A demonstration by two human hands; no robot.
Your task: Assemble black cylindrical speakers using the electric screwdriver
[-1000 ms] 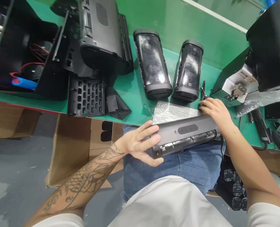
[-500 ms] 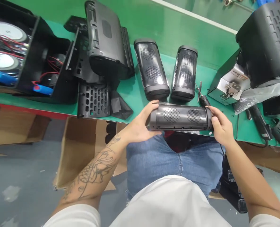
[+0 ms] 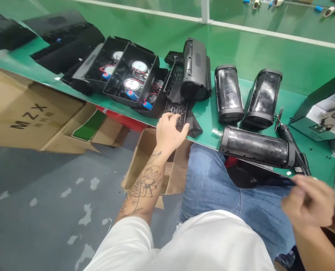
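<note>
My left hand (image 3: 170, 131) is at the bench edge, thumb and fingers apart, over a black perforated grille (image 3: 176, 110). Whether its fingertips touch the grille, I cannot tell. A black speaker (image 3: 256, 146) with two round perforated areas lies on its side along the front edge, with neither hand on it. Motion blurs my right hand (image 3: 308, 203), which is off the bench edge, below and right of that speaker, its fingers curled. A dark electric screwdriver (image 3: 294, 150) lies just beyond the speaker's right end. Behind stand two similar speakers, one on the left (image 3: 228, 94) and another (image 3: 263, 98) beside it.
Left of the grille are a larger black housing (image 3: 195, 71) and open cases (image 3: 153, 77) with white-coned drivers and red wires. A silver-faced boxy device (image 3: 322, 113) stands at right. Cardboard boxes (image 3: 28, 113) sit below the bench's left side.
Both hands have let go of the speaker, which now lies along the bench edge. My left hand has moved left to the grille; my right hand has drawn back. The view has swung left.
</note>
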